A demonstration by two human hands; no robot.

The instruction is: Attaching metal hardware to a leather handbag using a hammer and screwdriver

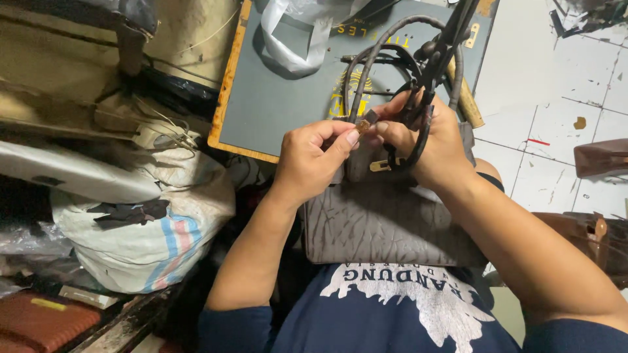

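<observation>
Left hand [313, 160] pinching a small brass-coloured metal fitting [362, 125] between thumb and forefinger, at the top edge of a grey textured handbag [386, 225]. Right hand [425, 147] closed around the bag's dark strap [418, 114] and touching the same fitting from the other side, fingertips of both hands meeting. Handbag upright on the lap, against a dark blue shirt with a white print [405, 304]; a second gold clasp [381, 165] just below the hands; two rounded grey handles [383, 49] arching up over the table. Grey work table [275, 98] with wooden edging directly beyond the bag, yellow printed emblem partly hidden behind the handles, a white plastic bag [297, 36] at its far side. To the left, a bulging white sack with blue and pink stripes [147, 225], dark scraps on top, crowding close to the left forearm. To the right, white tiled floor [556, 124] with open room, brown bags [598, 157] at the frame edge.
</observation>
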